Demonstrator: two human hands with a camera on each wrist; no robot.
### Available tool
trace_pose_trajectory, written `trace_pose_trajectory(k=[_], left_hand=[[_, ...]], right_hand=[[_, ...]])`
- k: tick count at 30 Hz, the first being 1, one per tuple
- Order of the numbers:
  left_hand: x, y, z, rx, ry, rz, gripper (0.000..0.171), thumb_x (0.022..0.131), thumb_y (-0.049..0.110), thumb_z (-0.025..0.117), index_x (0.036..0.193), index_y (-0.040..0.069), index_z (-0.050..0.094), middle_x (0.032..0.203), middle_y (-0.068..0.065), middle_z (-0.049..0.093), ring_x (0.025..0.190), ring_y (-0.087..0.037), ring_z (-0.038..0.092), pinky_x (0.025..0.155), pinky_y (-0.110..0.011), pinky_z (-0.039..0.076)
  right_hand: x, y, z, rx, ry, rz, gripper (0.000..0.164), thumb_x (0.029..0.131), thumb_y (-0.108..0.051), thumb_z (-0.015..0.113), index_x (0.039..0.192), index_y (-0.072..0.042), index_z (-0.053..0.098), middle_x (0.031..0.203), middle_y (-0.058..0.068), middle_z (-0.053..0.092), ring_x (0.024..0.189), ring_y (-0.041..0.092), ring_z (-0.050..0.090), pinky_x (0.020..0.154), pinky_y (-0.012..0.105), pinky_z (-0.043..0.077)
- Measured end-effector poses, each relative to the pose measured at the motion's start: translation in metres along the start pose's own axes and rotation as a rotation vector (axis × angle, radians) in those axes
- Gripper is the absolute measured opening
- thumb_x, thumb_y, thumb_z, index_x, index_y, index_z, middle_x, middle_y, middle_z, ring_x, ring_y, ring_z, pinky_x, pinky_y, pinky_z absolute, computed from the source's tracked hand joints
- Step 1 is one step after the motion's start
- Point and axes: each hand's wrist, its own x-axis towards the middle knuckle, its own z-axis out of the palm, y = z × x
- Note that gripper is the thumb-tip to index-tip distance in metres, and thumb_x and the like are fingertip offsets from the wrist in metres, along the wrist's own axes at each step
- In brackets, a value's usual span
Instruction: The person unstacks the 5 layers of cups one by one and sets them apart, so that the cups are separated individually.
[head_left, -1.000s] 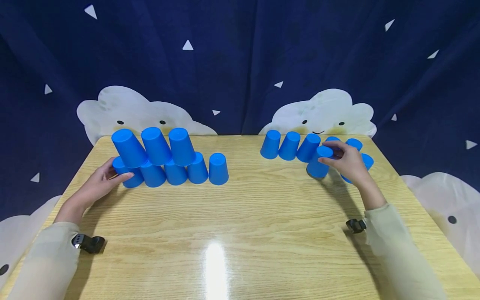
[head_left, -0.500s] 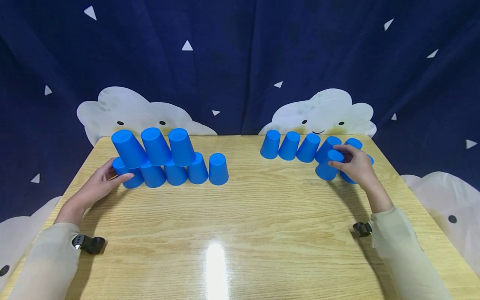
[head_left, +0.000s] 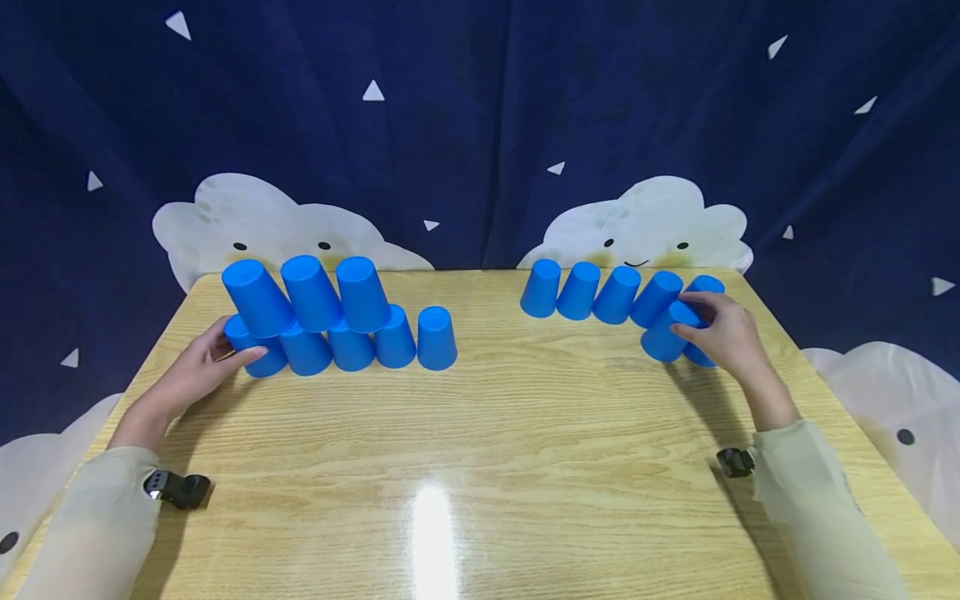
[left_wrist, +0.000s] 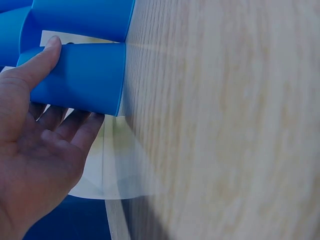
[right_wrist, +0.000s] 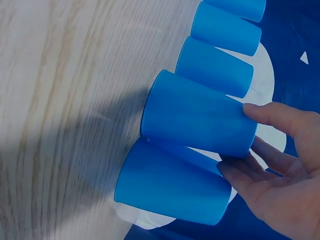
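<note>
At the left of the head view, my left hand (head_left: 197,365) holds the upside-down blue cup (head_left: 264,357) at the row's left end. The left wrist view shows my thumb on one side of that cup (left_wrist: 80,77) and the fingers on the other. Three upside-down cups rest on this row as a second layer, among them the middle one (head_left: 312,293). Over on the right, my right hand (head_left: 729,337) grips another inverted blue cup (head_left: 663,338) near its narrow end. In the right wrist view this cup (right_wrist: 197,115) is beside a neighbouring cup (right_wrist: 172,185).
One blue cup (head_left: 437,338) stands at the right end of the left row. Behind my right hand runs a back row of inverted cups, including a leftmost one (head_left: 542,289). All stand on a wooden table (head_left: 495,450) before a dark blue curtain (head_left: 465,125).
My right hand has slid its cup rightward and slightly nearer, up to the cup at its right. The left hand and the left stack look the same.
</note>
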Motion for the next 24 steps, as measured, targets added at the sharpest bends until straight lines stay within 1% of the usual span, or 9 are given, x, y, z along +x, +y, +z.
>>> trace_pose_trajectory(k=[4, 9, 13, 15, 19, 24], left_hand=[[0.000, -0.001, 0.000, -0.002, -0.002, 0.004, 0.075, 0.102, 0.030, 0.055, 0.156, 0.002, 0.011, 0.150, -0.036, 0.026, 0.133, -0.059, 0.026, 0.101, -0.077, 0.022], [0.001, -0.002, 0.000, -0.001, -0.002, 0.014, 0.074, 0.102, 0.029, 0.055, 0.156, 0.002, 0.011, 0.150, -0.036, 0.026, 0.133, -0.059, 0.026, 0.100, -0.077, 0.023], [0.001, -0.001, 0.000, -0.001, 0.000, 0.013, 0.074, 0.102, 0.029, 0.055, 0.155, 0.002, 0.011, 0.150, -0.036, 0.026, 0.133, -0.059, 0.026, 0.100, -0.077, 0.023], [0.001, 0.000, 0.000, -0.003, -0.002, 0.012, 0.075, 0.102, 0.029, 0.055, 0.155, 0.002, 0.011, 0.150, -0.036, 0.026, 0.133, -0.059, 0.026, 0.100, -0.077, 0.023], [0.000, 0.001, 0.000, -0.003, -0.001, 0.002, 0.076, 0.101, 0.030, 0.055, 0.155, 0.002, 0.010, 0.150, -0.036, 0.026, 0.133, -0.059, 0.025, 0.100, -0.077, 0.022], [0.000, 0.001, 0.000, 0.004, 0.000, -0.006, 0.077, 0.101, 0.031, 0.056, 0.156, 0.002, 0.009, 0.150, -0.036, 0.025, 0.134, -0.060, 0.025, 0.101, -0.077, 0.022]], right_hand=[[0.000, -0.001, -0.004, 0.020, 0.004, -0.011, 0.052, 0.092, -0.007, 0.068, 0.135, 0.012, 0.047, 0.132, 0.038, 0.047, 0.119, 0.057, 0.047, 0.096, 0.066, 0.041], [-0.001, -0.006, -0.013, 0.037, 0.059, -0.034, 0.047, 0.093, -0.005, 0.067, 0.133, 0.013, 0.050, 0.131, 0.035, 0.050, 0.119, 0.055, 0.048, 0.097, 0.063, 0.042], [0.000, -0.012, -0.019, 0.033, 0.085, -0.051, 0.048, 0.093, -0.008, 0.067, 0.134, 0.010, 0.051, 0.130, 0.033, 0.052, 0.119, 0.053, 0.050, 0.097, 0.061, 0.042], [0.000, -0.018, -0.020, 0.047, 0.084, -0.058, 0.048, 0.093, -0.008, 0.068, 0.135, 0.009, 0.051, 0.130, 0.032, 0.053, 0.120, 0.051, 0.051, 0.098, 0.060, 0.042], [0.003, -0.032, -0.016, 0.094, 0.064, -0.093, 0.048, 0.092, -0.006, 0.069, 0.134, 0.008, 0.051, 0.130, 0.030, 0.053, 0.121, 0.049, 0.050, 0.102, 0.056, 0.041], [0.012, -0.060, -0.002, 0.149, 0.026, -0.164, 0.049, 0.091, -0.004, 0.070, 0.134, 0.008, 0.052, 0.130, 0.028, 0.054, 0.123, 0.045, 0.050, 0.104, 0.050, 0.041]])
